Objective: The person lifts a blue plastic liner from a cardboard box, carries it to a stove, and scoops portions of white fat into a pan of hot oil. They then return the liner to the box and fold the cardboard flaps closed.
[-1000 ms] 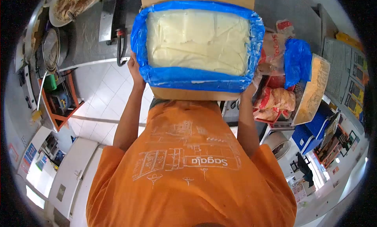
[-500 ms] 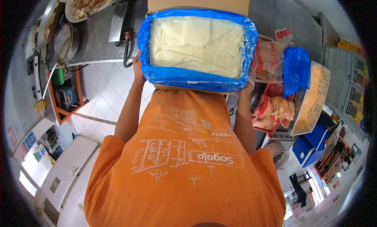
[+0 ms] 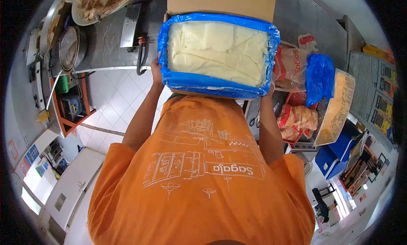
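A cardboard box (image 3: 220,2) with a raised flap is lined with blue plastic (image 3: 199,82). A pale, creamy block (image 3: 218,54) fills the lining, its surface creased. At the box's left side is my left hand (image 3: 156,71), gripping the edge, its fingers partly hidden by the lining. My right hand (image 3: 270,91) holds the lower right corner, mostly covered by the box and plastic. The box is close against the orange shirt (image 3: 203,168).
Right of the box lie a printed plastic bag (image 3: 292,65), crumpled blue plastic (image 3: 320,77), a red tray of bagged food (image 3: 296,120) and a crusted tray (image 3: 337,109). A large pan (image 3: 104,3) and strainer (image 3: 69,48) stand left on the metal counter (image 3: 313,16).
The box has shifted slightly to the right in view, with both hands still at its sides. Scissor handles now show more clearly beside the right forearm.
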The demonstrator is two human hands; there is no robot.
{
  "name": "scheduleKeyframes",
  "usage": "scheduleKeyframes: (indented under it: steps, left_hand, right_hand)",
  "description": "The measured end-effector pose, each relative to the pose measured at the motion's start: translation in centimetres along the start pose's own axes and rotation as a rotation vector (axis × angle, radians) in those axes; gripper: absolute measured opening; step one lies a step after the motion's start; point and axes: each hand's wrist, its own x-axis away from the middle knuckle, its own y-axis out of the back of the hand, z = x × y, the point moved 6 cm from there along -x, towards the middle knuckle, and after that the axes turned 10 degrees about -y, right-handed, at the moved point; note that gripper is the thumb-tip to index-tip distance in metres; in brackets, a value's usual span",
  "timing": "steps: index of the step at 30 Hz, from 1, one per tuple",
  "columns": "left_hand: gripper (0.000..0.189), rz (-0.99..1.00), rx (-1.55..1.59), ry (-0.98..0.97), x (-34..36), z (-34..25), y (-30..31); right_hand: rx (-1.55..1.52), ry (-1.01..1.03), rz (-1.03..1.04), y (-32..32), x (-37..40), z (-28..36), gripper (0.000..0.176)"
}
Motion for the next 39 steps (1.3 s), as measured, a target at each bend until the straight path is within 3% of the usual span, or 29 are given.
scheduleKeyframes:
  steps: [3, 5, 6, 10, 12, 13, 15, 18, 19, 22, 24, 29, 32, 33, 37, 38, 39]
  left_hand:
    - [0.048, -0.061, 0.094, 0.057, 0.7, -0.1, -0.4]
    - [0.029, 0.028, 0.102, 0.086, 0.1, 2.6, 0.6]
    - [0.031, 0.072, 0.104, 0.102, -0.1, 3.4, 1.1]
    - [0.027, 0.103, -0.032, 0.110, -0.8, 3.9, 1.8]
    - [0.040, 0.036, 0.033, 0.106, -0.8, 0.8, 0.7]
    - [0.037, 0.042, 0.000, 0.095, -1.3, 0.6, 0.8]
    - [0.032, 0.053, -0.069, 0.078, -2.8, 0.1, 1.4]
    - [0.028, 0.257, -0.220, 0.247, -5.7, -1.7, 2.3]
    - [0.030, 0.265, -0.201, 0.328, -8.0, 2.7, 3.6]
    - [0.029, 0.136, 0.063, 0.219, -7.2, -1.4, -0.3]
    - [0.031, 0.124, -0.141, -0.003, -7.2, -2.9, -0.4]
    - [0.030, 0.086, -0.352, -0.317, -9.6, -1.0, 0.9]
    - [0.024, -0.062, -0.395, -0.437, -10.1, -5.6, 0.0]
    - [0.026, 0.004, -0.372, -0.579, -11.0, -5.9, -0.1]
    - [0.026, 0.198, -0.148, 0.021, -13.6, -5.5, -0.3]
    - [0.025, 0.195, -0.152, 0.015, -13.8, -5.7, -0.5]
    - [0.024, 0.191, -0.157, 0.010, -14.0, -5.9, -0.6]
  right_hand:
    - [0.070, 0.028, -0.034, 0.1, 1.3, 0.4, 0.041]
    - [0.041, 0.028, -0.066, -0.2, 1.3, 0.9, 0.041]
    - [0.014, 0.018, -0.070, -0.1, 1.4, 0.9, 0.041]
    - [-0.088, 0.025, 0.002, -1.6, 1.7, 1.6, 0.040]
    - [-0.001, 0.031, 0.079, -3.8, 2.5, 3.8, 0.038]
    - [0.081, 0.012, 0.148, -5.8, 3.1, 6.1, 0.037]
    - [0.323, -0.049, 0.127, -5.1, 0.5, 6.4, 0.038]
    - [0.421, -0.192, 0.002, -4.7, -1.6, 7.6, 0.042]
    - [0.407, -0.296, -0.123, -5.5, -1.8, 8.6, 0.045]
    - [0.375, -0.509, -0.397, -6.2, -1.5, 9.7, 0.056]
    - [0.373, -0.440, -0.350, -5.0, -3.7, 9.2, 0.064]
    - [0.377, -0.188, -0.186, -4.4, -8.5, 10.9, 0.049]
    - [0.421, -0.041, -0.096, -4.8, -12.8, 12.7, 0.041]
    - [0.445, -0.005, -0.075, -4.7, -14.2, 13.1, 0.038]
    - [0.740, 0.138, -0.011, -4.5, -18.9, 15.3, 0.026]
    - [0.842, 0.180, 0.003, -4.8, -19.4, 15.9, 0.029]
    - [0.750, 0.139, 0.037, -5.9, -18.3, 16.5, 0.028]
